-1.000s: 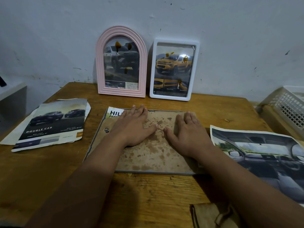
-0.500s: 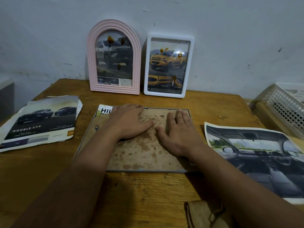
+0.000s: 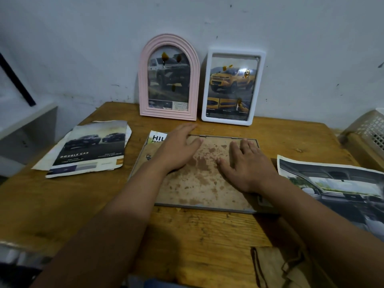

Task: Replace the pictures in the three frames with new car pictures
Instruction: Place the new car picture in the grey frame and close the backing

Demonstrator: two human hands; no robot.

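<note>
A rectangular frame (image 3: 199, 175) with a thin grey metal edge lies face down at the middle of the wooden table (image 3: 207, 229), its stained, speckled brown backing board facing up. Your left hand (image 3: 178, 150) lies flat on the board's far left part, fingers straight and close together, reaching to the frame's far edge. Your right hand (image 3: 247, 163) rests flat on the board's right half, fingers straight and slightly spread. A glossy printed sheet (image 3: 156, 137) pokes out from under the frame's far left corner. Beyond the frame, an arched pink ribbed frame (image 3: 169, 77) and a white rounded-corner frame (image 3: 232, 86) lean upright against the wall, each holding a car picture. Left of the flat frame lie worn, crinkled car brochures (image 3: 93, 148). To its right lies a curled car-interior print (image 3: 340, 188); farther right sits a pale lattice basket (image 3: 372, 129).
</note>
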